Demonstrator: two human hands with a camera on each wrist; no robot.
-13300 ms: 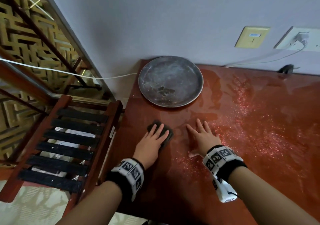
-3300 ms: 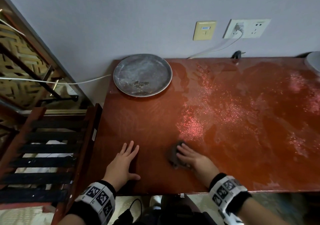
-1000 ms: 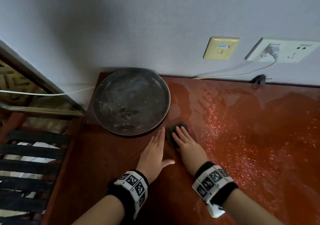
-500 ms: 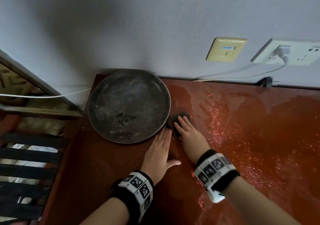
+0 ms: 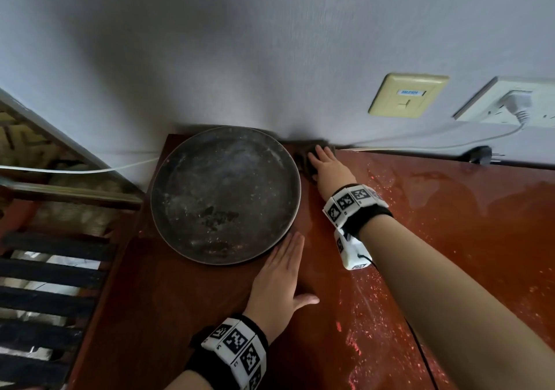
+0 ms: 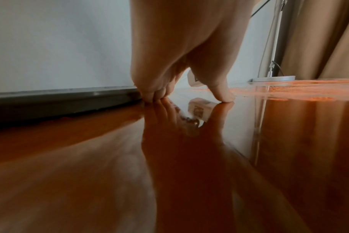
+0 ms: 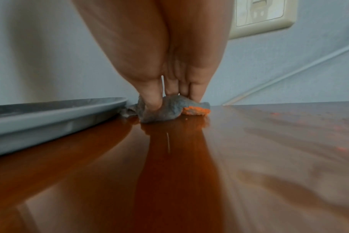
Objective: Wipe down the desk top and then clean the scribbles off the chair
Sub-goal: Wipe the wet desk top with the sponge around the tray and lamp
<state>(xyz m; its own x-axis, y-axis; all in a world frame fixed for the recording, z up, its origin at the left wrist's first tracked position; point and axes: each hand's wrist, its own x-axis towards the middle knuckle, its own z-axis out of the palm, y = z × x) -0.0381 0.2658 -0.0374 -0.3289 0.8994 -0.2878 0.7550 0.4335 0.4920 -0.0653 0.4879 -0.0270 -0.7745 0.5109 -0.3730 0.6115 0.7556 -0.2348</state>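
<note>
Desk-wiping step: right hand point(image 5: 327, 166) fingers flat, pressing cloth point(image 7: 169, 110) at upper centre; left hand point(image 5: 280, 281) flat, released, apparently touching tray point(image 5: 225, 194). Next: sweep rightward.

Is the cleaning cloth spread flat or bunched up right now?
Bunched up: the cloth sits crumpled under the right hand fingertips beside the round tray.

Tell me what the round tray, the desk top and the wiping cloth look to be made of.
Round tray: likely metal, dull grey with a thin raised rim, scuffed and stained.
Desk top: looks like wood with a glossy reddish-brown lacquer; it mirrors the left hand; a laminate cannot be ruled out.
Wiping cloth: soft grey fabric, crumpled under the right hand.
</note>
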